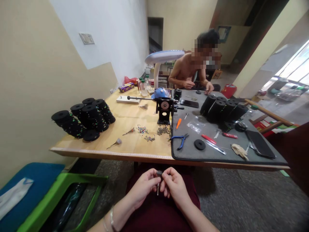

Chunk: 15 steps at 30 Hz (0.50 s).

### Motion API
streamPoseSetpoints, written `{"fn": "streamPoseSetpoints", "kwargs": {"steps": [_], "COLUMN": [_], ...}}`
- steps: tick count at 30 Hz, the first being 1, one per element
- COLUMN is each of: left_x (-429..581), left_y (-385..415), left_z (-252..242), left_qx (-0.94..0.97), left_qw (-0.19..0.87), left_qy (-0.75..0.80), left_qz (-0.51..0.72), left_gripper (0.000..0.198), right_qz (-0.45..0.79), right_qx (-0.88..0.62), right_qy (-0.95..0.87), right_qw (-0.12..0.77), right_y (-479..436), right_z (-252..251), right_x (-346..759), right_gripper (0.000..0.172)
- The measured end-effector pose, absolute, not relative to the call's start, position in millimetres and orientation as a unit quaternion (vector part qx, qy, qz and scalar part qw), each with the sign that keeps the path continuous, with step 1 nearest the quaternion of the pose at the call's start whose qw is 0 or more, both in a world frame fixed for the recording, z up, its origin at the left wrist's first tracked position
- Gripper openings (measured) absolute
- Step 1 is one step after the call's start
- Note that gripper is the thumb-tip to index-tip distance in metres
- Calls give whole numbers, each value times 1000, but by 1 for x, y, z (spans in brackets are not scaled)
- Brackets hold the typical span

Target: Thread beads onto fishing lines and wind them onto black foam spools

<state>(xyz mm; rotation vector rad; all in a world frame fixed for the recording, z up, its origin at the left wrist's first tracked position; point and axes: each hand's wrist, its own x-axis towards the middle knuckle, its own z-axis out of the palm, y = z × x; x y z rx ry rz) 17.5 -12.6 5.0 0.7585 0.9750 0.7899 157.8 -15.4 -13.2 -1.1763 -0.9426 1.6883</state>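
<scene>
My left hand (142, 188) and my right hand (175, 185) meet over my lap, below the front edge of the wooden table (125, 119). Both pinch one small grey metal piece (158, 180), a short pin with a thicker top, held upright between the fingertips. What the piece is exactly I cannot make out. A bracelet sits on my left wrist.
On the table lie stacked black spools (84, 117), a black hand-crank tool (165, 108), loose small parts (142, 130), and a grey mat (217, 154) with blue pliers (180, 140), red tools, more spools (222, 109) and phones. Another person (193, 71) works at the far end. A green bin (58, 199) stands at my left.
</scene>
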Motion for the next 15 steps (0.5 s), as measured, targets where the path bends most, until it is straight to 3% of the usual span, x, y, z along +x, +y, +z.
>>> {"fn": "streamPoseSetpoints", "kwargs": {"steps": [15], "left_x": [22], "left_y": [-15], "left_z": [7], "left_qx": [444], "left_qw": [671], "left_qy": [472], "left_qz": [360], "left_gripper": [22], "right_qz": [617], "right_qx": [-506], "right_qy": [-413], "right_qw": [439], "right_y": [-18], "right_z": [-12], "right_x": [157], "right_gripper": [45]}}
